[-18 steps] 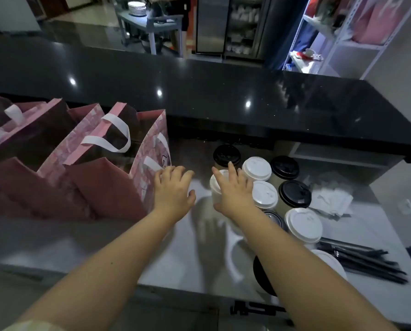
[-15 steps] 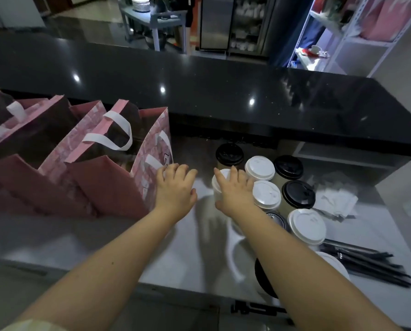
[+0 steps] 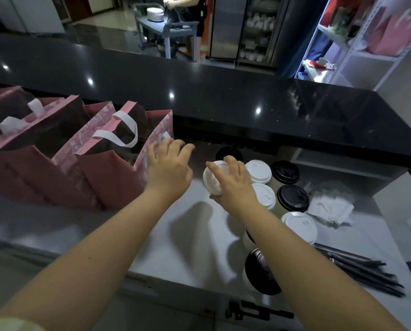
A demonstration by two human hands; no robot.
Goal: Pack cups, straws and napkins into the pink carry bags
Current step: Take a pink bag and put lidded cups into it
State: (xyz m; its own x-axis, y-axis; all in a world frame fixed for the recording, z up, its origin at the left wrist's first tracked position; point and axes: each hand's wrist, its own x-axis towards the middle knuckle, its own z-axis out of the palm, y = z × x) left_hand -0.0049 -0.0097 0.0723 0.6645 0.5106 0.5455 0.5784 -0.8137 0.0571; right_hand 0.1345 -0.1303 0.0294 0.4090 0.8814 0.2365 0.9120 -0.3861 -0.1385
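Steel worktop [image 3: 187, 254], dim light. At its middle the white-lidded cup [image 3: 213, 177] is held in the right hand [image 3: 235, 187], fingers curled round lid and wall; cup appears lifted, lid tipped leftward. Nearest pink bag [image 3: 113, 182] stands left of the grip, mouth open upward. The left hand [image 3: 168, 168], fingers loosely spread, holding nothing, hovers at the bag's right wall, between cup and bag. To the right lie other cups [image 3: 293, 198], napkins [image 3: 331, 207], straws [image 3: 362, 271].
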